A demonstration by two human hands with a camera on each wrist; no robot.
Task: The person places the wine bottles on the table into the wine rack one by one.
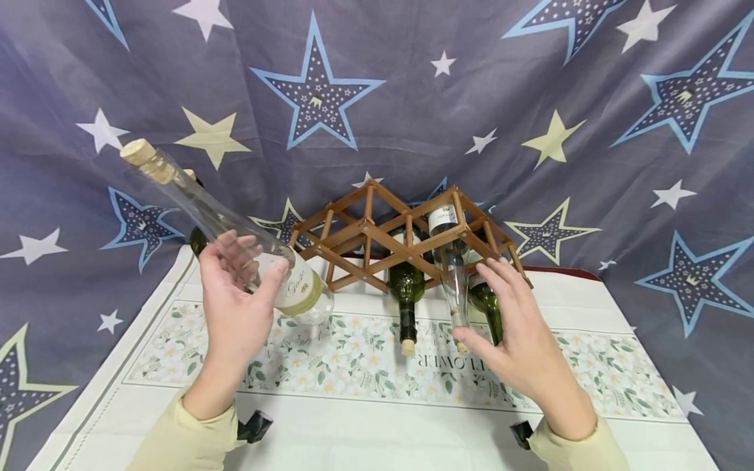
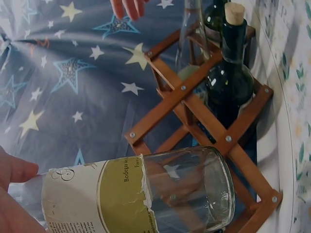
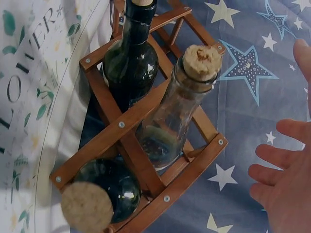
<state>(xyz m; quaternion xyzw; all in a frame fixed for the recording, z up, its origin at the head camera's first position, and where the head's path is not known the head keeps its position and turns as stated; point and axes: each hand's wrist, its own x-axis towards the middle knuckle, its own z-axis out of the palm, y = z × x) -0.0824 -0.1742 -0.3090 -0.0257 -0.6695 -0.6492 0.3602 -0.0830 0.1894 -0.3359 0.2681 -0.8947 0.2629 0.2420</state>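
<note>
My left hand (image 1: pixel 232 320) grips a clear glass wine bottle (image 1: pixel 300 281) with a white and olive label, thumb across the front and fingers behind the glass. The bottle tilts, its corked neck up to the left and its base near the rack's left end. In the left wrist view, the bottle's bare base (image 2: pixel 189 189) overlaps the wooden wine rack (image 2: pixel 204 109). My right hand (image 1: pixel 521 333) holds nothing; its fingers are spread and slightly bent beside the rack. Closest to it are a corked clear bottle (image 3: pixel 167 116) and a green bottle (image 1: pixel 485 301), both lying in the rack.
Another green bottle (image 1: pixel 406 284) lies in the rack's middle, cork toward me. A dark bottle (image 1: pixel 197 242) stands at the back left, partly hidden by the held bottle. A floral runner (image 1: pixel 330 360) crosses the white tablecloth (image 1: pixel 377 432); a star-patterned curtain (image 1: pixel 400 124) hangs close behind.
</note>
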